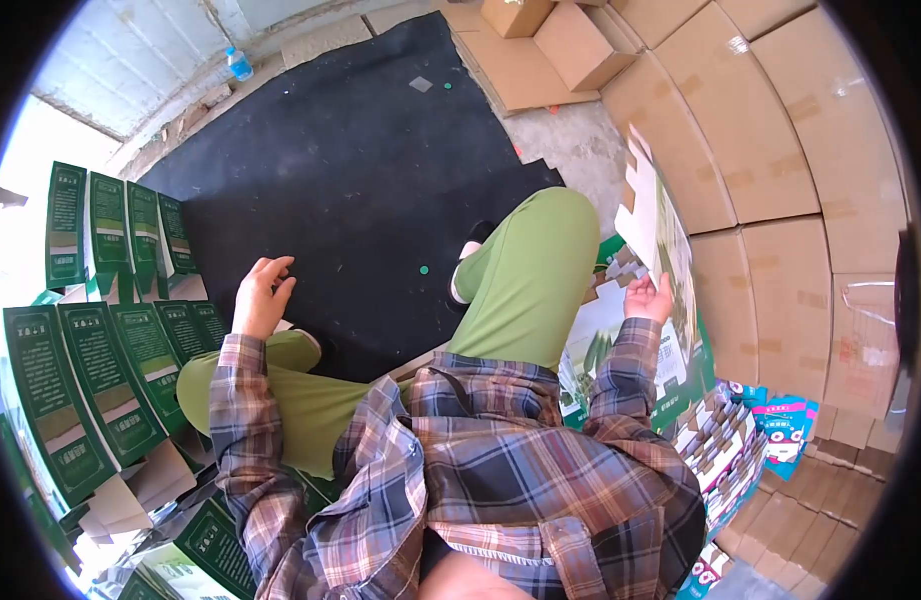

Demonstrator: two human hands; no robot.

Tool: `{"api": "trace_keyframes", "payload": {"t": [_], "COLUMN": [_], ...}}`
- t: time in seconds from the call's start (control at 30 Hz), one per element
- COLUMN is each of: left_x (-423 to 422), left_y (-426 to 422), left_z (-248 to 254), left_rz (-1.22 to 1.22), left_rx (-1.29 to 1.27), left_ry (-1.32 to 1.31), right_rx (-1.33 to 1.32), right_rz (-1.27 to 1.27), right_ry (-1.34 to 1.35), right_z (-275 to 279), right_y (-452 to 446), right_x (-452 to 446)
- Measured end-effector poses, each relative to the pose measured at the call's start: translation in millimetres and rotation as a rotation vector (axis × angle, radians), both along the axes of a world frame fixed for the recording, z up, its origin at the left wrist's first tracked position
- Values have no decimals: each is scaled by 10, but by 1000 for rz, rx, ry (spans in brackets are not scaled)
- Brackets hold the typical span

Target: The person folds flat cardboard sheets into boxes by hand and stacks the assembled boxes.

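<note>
My left hand [263, 296] is raised over my bent left leg, above the black mat. Its fingers are loosely bent and apart, with nothing in them. At my right side, my right hand [649, 299] has its fingers curled at the edge of a printed flat carton [671, 245], green and white with notched flaps, which stands tilted upward. More flat green-and-white cartons [593, 345] lean in a stack just below that hand. The exact grip of the fingertips is partly hidden by the hand itself.
Folded green boxes [56, 400] stand in rows on my left. Brown cardboard cartons [781, 130] are piled at the right, and an open carton [581, 50] lies at the back. A black mat [331, 150] covers the floor; a plastic bottle [240, 65] stands by the wall.
</note>
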State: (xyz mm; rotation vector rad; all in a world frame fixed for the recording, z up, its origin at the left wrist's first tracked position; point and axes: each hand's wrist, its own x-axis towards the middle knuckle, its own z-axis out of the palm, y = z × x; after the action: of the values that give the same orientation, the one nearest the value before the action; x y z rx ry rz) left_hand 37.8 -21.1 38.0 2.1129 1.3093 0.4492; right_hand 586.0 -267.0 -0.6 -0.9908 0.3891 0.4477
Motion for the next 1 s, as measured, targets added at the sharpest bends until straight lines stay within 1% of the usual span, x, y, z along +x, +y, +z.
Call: {"api": "trace_keyframes", "payload": {"t": [0.03, 0.13, 0.17, 0.23, 0.3, 0.37, 0.4, 0.43, 0.47, 0.5, 0.53, 0.57, 0.6, 0.63, 0.67, 0.7, 0.73, 0.77, 0.8, 0.83, 0.9, 0.97, 1.0], "left_x": [-6, -54, -67, -94, -164, -207, -267, -332, -337, -329, -361, -445, -418, -392, -505, -572, -637, -687, -716, -709, -628, -537, -526], "left_y": [5, 19, 23, 30, 77, 114, 161, 179, 177, 174, 174, 195, 195, 190, 125, 127, 143, 155, 109, 77, 50, 45, 53], "left_z": [-3, -56, -51, -34, -73, -97, -139, -161, -116, -71, -4, -66, 89, 253, 285, 216, 141, 68, 9, 18, 86, 118, 103], "left_rz": [8, 40, 57, 102, 142, 285, 345, 363, 428, 489, 502, 538, 525, 507, 369, 334, 280, 226, 362, 360, 514, 546, 589], "left_rx": [8, 19, 26, 70, 68, 178, 114, 119, 101, 85, 57, 57, 114, 171, -4, 34, 30, 25, -134, -136, -201, -189, -197], "left_ry": [-1, -20, -16, -60, -27, -91, -94, -89, -216, -345, -456, -634, -762, -889, -1041, -1072, -1132, -1192, -1341, -1339, -1402, -1391, -1365], "right_rx": [8, 174, 189, 107, 91, 82, 70, 56, 67, 72, 103, 134, 107, 109, 89, 68, -115, -106, -116, -125, -292, -317, -284], "right_rz": [8, 412, 511, 635, 726, 818, 927, 1033, 1099, 1114, 1271, 1426, 1382, 1388, 1401, 1411, 1280, 1399, 1457, 1512, 1379, 1408, 1443], "right_ry": [-1, -60, -75, -108, -101, -93, -118, -144, -111, -111, -75, -37, -90, -89, -16, 57, -450, 2, -12, -29, -103, -47, -58], "right_z": [147, 538, 599, 839, 1074, 1199, 1233, 1272, 1323, 1287, 1215, 1172, 1374, 1318, 1180, 995, 643, 1033, 1016, 993, 865, 739, 683], "right_y": [87, 348, 419, 613, 863, 1097, 1192, 1280, 1384, 1506, 1624, 1698, 1761, 1844, 1988, 2123, 2212, 2284, 2367, 2452, 2584, 2698, 2737], "right_x": [-41, -164, -135, -210, -389, -495, -519, -547, -612, -575, -492, -462, -761, -743, -670, -579, -436, -683, -697, -700, -774, -759, -738]}}
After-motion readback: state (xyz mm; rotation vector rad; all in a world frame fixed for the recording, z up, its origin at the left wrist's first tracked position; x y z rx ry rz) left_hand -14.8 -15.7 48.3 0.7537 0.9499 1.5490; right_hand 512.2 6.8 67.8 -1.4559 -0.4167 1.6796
